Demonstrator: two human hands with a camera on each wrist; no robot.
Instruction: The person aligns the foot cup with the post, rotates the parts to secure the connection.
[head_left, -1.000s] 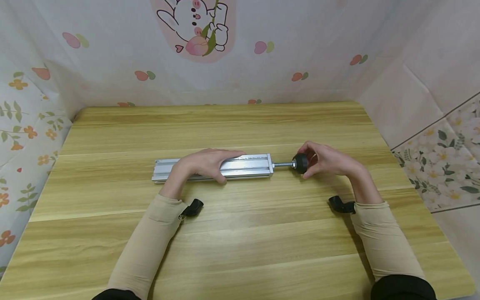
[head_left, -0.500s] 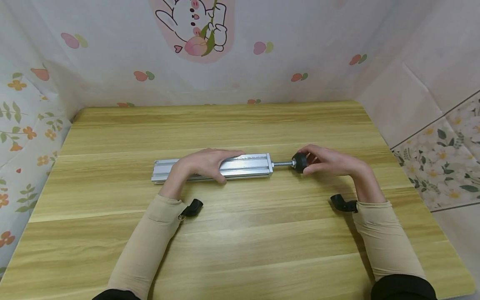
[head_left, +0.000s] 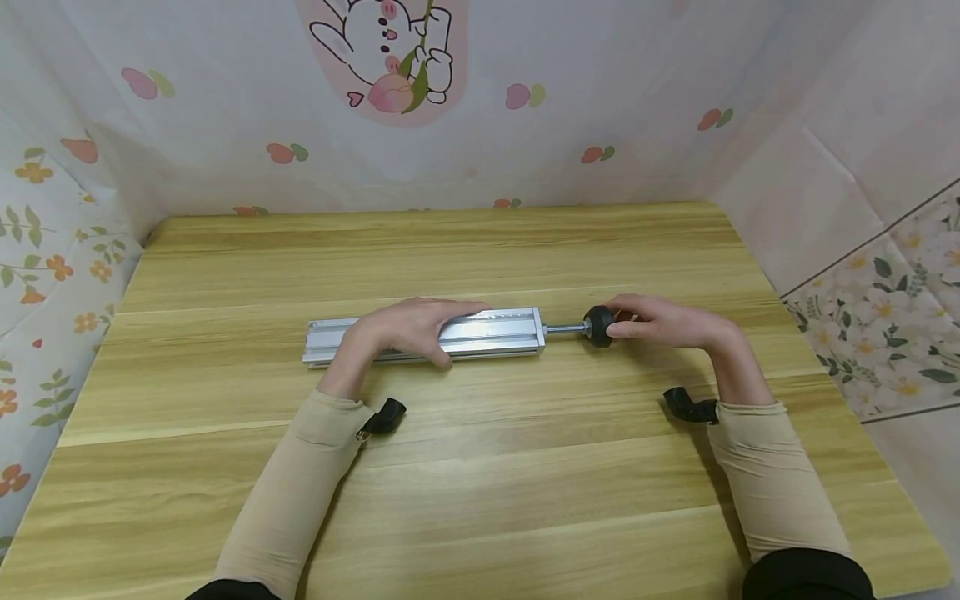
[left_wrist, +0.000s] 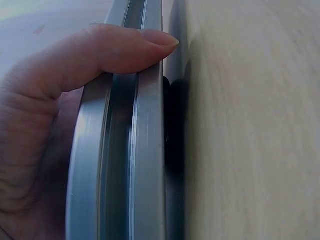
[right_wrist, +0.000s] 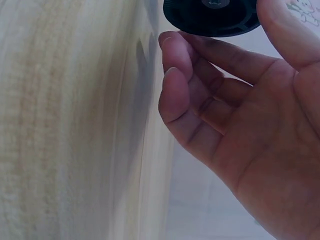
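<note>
A silver aluminium profile (head_left: 495, 329) lies lengthwise on the table, grooves along its faces. My left hand (head_left: 405, 325) grips it across the middle; in the left wrist view, the thumb lies over the grooved side of the profile (left_wrist: 150, 150). From the profile's right end plate runs a threaded rod (head_left: 566, 328) with a black levelling foot (head_left: 598, 326) at its tip. My right hand (head_left: 667, 322) pinches the rim of that foot between thumb and fingers. The right wrist view shows the underside of the foot (right_wrist: 205, 20), with the other fingers curled below it.
The wooden table (head_left: 480, 467) stretches around the profile on all sides. Behind it hangs a patterned cloth (head_left: 600, 67), and floral sheets flank both sides. Small black wrist cameras (head_left: 386, 416) sit on the sleeves, just above the tabletop.
My right hand has shifted slightly right and turned, its thumb moving up the rim of the levelling foot. My left hand and the profile have stayed put.
</note>
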